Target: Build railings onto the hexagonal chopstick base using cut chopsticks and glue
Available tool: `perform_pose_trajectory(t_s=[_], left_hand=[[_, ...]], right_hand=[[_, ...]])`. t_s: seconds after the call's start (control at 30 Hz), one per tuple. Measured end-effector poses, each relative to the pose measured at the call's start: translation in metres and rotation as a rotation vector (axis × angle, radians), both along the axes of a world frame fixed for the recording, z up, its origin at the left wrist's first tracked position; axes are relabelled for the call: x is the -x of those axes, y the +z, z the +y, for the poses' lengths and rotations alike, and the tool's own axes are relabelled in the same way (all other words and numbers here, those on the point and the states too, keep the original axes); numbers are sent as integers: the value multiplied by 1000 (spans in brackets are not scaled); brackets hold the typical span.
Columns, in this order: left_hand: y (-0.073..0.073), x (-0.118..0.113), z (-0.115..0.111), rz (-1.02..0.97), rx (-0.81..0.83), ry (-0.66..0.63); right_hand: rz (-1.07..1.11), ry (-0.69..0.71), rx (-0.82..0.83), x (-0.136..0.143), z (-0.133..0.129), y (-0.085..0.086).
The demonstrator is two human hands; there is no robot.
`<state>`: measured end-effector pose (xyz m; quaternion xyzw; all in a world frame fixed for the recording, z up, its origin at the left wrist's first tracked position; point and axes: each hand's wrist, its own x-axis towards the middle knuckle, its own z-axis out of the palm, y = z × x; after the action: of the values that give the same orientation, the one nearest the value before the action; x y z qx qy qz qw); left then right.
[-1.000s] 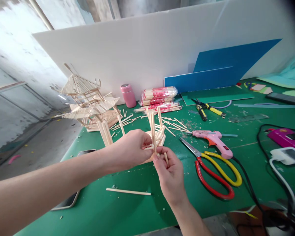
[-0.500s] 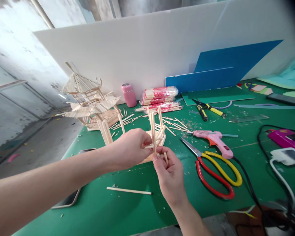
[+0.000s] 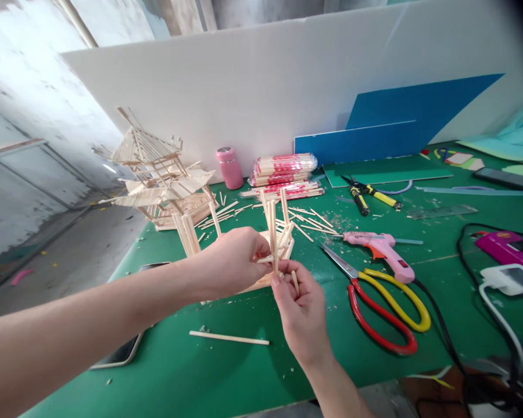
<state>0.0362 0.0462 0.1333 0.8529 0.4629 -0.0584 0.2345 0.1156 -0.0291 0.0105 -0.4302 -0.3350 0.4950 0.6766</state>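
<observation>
A partly built frame of wooden sticks (image 3: 286, 237) stands on the green table, with several upright posts (image 3: 272, 223) at its near corner. From the left, my left hand (image 3: 237, 261) reaches in and is closed in a pinch on a short wooden stick (image 3: 265, 259) beside those posts. My right hand (image 3: 303, 305) is closed too, thumb and forefinger gripping the foot of the corner post. Another short stick piece (image 3: 295, 283) is tucked between its fingers. My left hand and wrist hide much of the frame's near side. One loose stick (image 3: 229, 338) lies in front.
Left behind stands a tiered stick pagoda (image 3: 157, 174). Beyond are a pink flask (image 3: 229, 168) and bagged sticks (image 3: 283, 171). To the right lie scissors (image 3: 386, 302), a pink glue gun (image 3: 377, 247), pliers (image 3: 368, 194) and cables (image 3: 440, 325). A phone (image 3: 124, 351) rests under my left forearm.
</observation>
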Motion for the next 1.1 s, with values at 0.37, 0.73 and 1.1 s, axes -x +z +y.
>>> perform_pose_trajectory(t_s=[0.37, 0.73, 1.1], left_hand=[[-3, 1, 3, 27, -8, -28], [-3, 1, 2, 32, -68, -6], [-5, -2, 0, -25, -67, -17]], right_hand=[[-6, -21, 0, 0, 1, 0], [5, -25, 7, 1, 1, 2], [3, -20, 14, 3, 2, 0]])
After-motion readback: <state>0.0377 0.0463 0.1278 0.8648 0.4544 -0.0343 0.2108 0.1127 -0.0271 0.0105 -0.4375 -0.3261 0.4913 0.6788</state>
